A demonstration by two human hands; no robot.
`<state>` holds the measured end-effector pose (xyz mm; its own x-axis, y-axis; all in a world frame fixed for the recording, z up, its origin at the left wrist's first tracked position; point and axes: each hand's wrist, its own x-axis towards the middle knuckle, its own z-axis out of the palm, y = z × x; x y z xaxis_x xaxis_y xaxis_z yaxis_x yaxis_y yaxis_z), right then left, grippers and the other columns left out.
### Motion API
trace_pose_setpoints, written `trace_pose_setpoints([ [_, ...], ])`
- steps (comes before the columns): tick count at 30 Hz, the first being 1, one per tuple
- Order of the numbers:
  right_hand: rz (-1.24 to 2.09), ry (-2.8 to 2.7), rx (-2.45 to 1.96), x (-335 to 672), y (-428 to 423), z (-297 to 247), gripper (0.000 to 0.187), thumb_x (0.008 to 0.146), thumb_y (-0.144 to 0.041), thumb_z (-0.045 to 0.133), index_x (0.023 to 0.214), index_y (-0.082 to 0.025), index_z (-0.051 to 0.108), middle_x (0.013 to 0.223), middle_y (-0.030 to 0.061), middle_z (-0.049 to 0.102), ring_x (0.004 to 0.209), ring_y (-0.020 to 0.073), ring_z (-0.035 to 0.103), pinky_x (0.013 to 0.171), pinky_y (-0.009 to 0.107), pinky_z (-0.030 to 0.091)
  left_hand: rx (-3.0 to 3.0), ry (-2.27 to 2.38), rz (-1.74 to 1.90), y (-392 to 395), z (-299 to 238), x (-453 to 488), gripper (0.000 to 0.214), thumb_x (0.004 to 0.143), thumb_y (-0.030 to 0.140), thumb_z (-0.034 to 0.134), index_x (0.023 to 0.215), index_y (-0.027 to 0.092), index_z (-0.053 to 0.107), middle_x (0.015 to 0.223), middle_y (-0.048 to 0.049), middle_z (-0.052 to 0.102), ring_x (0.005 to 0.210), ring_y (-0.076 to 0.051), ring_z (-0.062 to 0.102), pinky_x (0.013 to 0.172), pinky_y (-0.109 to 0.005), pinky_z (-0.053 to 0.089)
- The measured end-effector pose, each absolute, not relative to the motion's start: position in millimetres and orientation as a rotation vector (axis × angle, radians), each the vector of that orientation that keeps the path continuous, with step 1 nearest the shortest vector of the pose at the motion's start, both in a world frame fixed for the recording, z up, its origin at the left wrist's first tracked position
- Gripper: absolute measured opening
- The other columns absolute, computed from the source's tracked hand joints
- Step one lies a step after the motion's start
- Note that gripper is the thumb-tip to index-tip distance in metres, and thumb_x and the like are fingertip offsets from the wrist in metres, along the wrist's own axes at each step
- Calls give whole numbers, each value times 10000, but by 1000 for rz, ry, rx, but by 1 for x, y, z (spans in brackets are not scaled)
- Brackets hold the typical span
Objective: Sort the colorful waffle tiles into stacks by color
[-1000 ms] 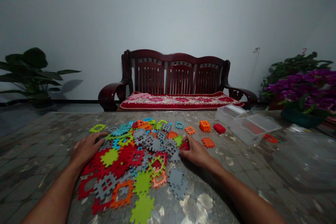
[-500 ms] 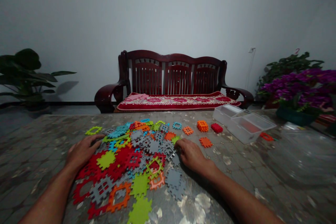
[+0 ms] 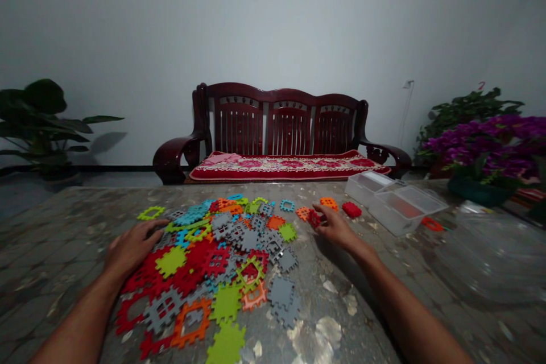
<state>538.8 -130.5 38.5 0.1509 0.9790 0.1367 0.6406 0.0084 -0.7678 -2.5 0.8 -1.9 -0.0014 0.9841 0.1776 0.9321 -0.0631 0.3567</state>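
A wide pile of interlocking plastic building tiles in grey, red, green, orange and blue covers the table's middle left. My right hand (image 3: 335, 226) is just right of the pile, its fingers closed on a small red windowed tile (image 3: 314, 218). Beyond the hand sits an orange stack of tiles (image 3: 329, 203), partly hidden by my fingers. A red stack of tiles (image 3: 351, 210) stands to its right. My left hand (image 3: 135, 243) rests on the pile's left edge, fingers stretched over the tiles and apparently holding nothing. Near it lies a lime-green square tile (image 3: 171, 261).
Clear plastic boxes (image 3: 394, 213) stand at the right back of the table, one containing something orange. A transparent lid or tray (image 3: 497, 256) lies nearer on the right. Purple flowers (image 3: 490, 142) are behind it. A wooden bench (image 3: 288, 119) stands beyond the table.
My right hand has moved right from the pile's edge, now carrying a red tile towards the orange stack. My left hand has stayed almost in place.
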Motion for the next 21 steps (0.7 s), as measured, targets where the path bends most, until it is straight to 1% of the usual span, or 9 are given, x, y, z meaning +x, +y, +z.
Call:
trace_pose_setpoints([
  [2, 513, -1522, -1783, 544, -131, 40, 726, 729, -65, 615, 1447, -173, 638, 1437, 140, 692, 1123, 248, 733, 997, 394, 587, 2116, 2058, 587, 1, -2, -3, 502, 1033, 419, 402, 1351, 213, 731, 1506, -144, 674, 1407, -357, 595, 1210, -606, 388],
  [5, 328, -1506, -1868, 547, -132, 40, 637, 777, -67, 607, 1400, -179, 678, 1387, 135, 727, 1213, 268, 709, 1076, 413, 543, 2120, 2060, 593, 1, -1, -3, 490, 1031, 416, 409, 1331, 220, 744, 1501, -137, 679, 1403, -354, 599, 1210, -606, 391],
  [7, 236, -1546, -1919, 546, -135, 38, 557, 828, -100, 609, 1372, -174, 700, 1365, 139, 740, 1264, 283, 685, 1110, 420, 513, 2125, 2052, 588, 0, 0, -3, 494, 1035, 418, 402, 1334, 223, 743, 1504, -134, 677, 1408, -344, 598, 1219, -596, 384],
  [10, 196, -1607, -1995, 540, -138, 34, 466, 884, -146, 606, 1337, -159, 718, 1362, 147, 738, 1270, 283, 679, 1109, 400, 493, 2124, 2048, 595, 0, 0, -3, 487, 1032, 414, 407, 1333, 231, 744, 1496, -128, 684, 1400, -342, 605, 1213, -593, 391],
  [12, 192, -1611, -2029, 535, -139, 32, 444, 892, -142, 604, 1320, -160, 725, 1366, 144, 735, 1262, 270, 678, 1104, 378, 478, 2122, 2051, 594, 0, -1, -4, 497, 1030, 416, 403, 1339, 223, 741, 1498, -135, 680, 1392, -353, 609, 1201, -597, 403],
  [15, 157, -1639, -2064, 528, -140, 33, 397, 915, -151, 594, 1284, -172, 738, 1337, 133, 743, 1255, 260, 666, 1083, 354, 460, 2128, 2048, 577, 2, -3, -5, 529, 1033, 430, 379, 1363, 212, 730, 1511, -154, 664, 1405, -370, 596, 1209, -617, 379],
  [18, 62, -1726, -2156, 521, -141, 41, 328, 962, -295, 633, 1248, -184, 748, 1289, 150, 753, 1239, 304, 643, 1069, 390, 434, 2127, 2051, 607, 3, -5, -6, 512, 1021, 437, 397, 1331, 230, 748, 1487, -146, 684, 1382, -373, 613, 1197, -623, 392],
  [21, -50, -1802, -2267, 511, -142, 49, 424, 941, -440, 691, 1269, -173, 731, 1287, 194, 742, 1248, 364, 612, 1061, 445, 410, 2113, 2056, 627, 6, -8, -8, 482, 1008, 431, 427, 1310, 248, 755, 1473, -124, 700, 1373, -358, 620, 1200, -609, 396],
])
